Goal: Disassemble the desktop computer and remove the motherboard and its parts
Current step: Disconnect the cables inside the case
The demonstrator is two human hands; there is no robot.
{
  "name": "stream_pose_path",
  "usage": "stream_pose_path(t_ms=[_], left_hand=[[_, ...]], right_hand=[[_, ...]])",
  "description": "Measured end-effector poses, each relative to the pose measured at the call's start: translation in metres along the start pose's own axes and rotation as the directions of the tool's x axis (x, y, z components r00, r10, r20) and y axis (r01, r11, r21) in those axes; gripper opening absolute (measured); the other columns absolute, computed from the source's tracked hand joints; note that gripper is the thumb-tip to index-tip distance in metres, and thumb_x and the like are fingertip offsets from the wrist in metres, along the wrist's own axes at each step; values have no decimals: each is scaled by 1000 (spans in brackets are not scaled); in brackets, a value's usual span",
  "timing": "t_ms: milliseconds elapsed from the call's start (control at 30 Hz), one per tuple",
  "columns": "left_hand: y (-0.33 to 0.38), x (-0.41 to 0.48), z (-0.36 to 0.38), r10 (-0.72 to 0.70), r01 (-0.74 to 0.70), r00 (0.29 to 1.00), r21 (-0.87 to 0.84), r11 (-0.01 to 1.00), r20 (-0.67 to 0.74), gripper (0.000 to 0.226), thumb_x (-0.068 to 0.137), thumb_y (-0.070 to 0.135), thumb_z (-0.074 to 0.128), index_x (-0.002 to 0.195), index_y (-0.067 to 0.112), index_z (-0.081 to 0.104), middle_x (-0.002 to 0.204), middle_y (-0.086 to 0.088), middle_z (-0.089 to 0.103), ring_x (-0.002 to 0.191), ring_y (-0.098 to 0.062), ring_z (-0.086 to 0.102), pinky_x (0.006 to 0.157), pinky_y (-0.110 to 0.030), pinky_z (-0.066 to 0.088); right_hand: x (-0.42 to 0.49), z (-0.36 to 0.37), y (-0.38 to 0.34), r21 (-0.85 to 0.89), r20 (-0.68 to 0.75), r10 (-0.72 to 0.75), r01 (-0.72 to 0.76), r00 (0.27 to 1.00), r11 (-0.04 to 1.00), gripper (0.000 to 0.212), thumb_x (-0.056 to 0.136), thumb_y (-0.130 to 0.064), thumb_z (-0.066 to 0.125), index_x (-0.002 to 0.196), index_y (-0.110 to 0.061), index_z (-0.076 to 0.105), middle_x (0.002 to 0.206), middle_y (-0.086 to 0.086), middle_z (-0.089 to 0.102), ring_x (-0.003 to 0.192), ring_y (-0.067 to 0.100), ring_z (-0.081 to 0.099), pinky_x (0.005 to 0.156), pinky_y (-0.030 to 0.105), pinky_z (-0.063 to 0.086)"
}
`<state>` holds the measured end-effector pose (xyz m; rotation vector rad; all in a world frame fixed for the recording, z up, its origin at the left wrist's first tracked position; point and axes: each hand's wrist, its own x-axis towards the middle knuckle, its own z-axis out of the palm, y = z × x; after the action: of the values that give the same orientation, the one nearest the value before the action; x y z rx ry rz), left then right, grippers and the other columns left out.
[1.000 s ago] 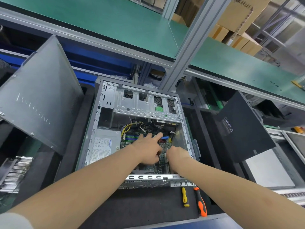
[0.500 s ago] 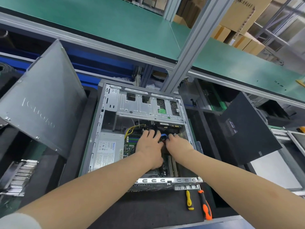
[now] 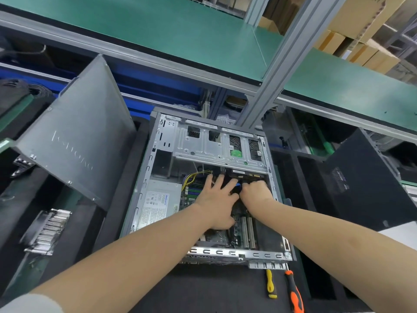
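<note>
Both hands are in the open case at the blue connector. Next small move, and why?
Probably pull the blue connector straight off the motherboard. The right hand is curled on it just below the drive cage, while the left hand lies spread beside it, seemingly bracing. The board sits in the case with yellow wires in place.

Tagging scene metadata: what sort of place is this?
Probably an electronics disassembly line workstation: an aluminium-framed bench with a green-matted shelf, an open desktop case in a black foam bay, a grey side panel leaning beside it, and cardboard boxes stacked behind.
</note>
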<state>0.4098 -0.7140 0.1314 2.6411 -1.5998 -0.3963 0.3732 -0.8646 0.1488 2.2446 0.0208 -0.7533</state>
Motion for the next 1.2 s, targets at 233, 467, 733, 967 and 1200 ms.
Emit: stream_pose_path(t_ms=[233, 467, 733, 967, 1200], left_hand=[[-6, 1, -1, 14, -14, 1000, -28, 1000, 4, 70, 87, 57, 57, 149, 26, 45, 169, -4, 6, 153, -40, 8, 121, -67, 1], [-3, -6, 1, -53, 59, 992, -46, 997, 114, 60, 92, 59, 47, 149, 44, 41, 171, 1, -12, 155, -41, 10, 120, -70, 7], [-4, -8, 6, -78, 91, 991, -116, 989, 112, 58, 91, 59, 48, 147, 41, 43, 171, -2, -9, 157, -35, 8, 120, -71, 5], [-4, -3, 6, -76, 97, 984, -128, 987, 164, 67, 94, 60, 48, 156, 40, 32, 172, -5, -11, 157, -38, 3, 119, -73, 0], [-6, 0, 5, -75, 106, 979, -157, 982, 189, 72, 95, 59, 49, 160, 37, 26, 171, -7, -14, 157, -43, -3, 118, -75, -4]], right_hand=[[8, 10, -7, -24, -51, -89, 88, 995, 996, 29, 96, -10, 58, 124, -13, 66, 123, 4, 63, 110, 25, 65, 76, 34, 54], [16, 3, -2, 19, -44, -90, 91, 995, 996, 25, 95, -9, 58, 117, -14, 68, 116, 0, 66, 109, 23, 66, 67, 33, 46], [14, 5, -2, 64, -39, -40, 42, 998, 997, 31, 94, -7, 61, 123, -13, 66, 119, 2, 64, 108, 23, 66, 71, 33, 49], [2, 1, -1, 104, 62, -80, 73, 995, 992, 43, 96, -5, 59, 139, -9, 55, 134, 10, 56, 121, 30, 61, 86, 39, 52], [-36, 4, -28, -95, 214, -163, 186, 963, 978, 43, 103, -24, 52, 144, -12, 53, 150, 18, 45, 134, 35, 44, 106, 44, 41]])
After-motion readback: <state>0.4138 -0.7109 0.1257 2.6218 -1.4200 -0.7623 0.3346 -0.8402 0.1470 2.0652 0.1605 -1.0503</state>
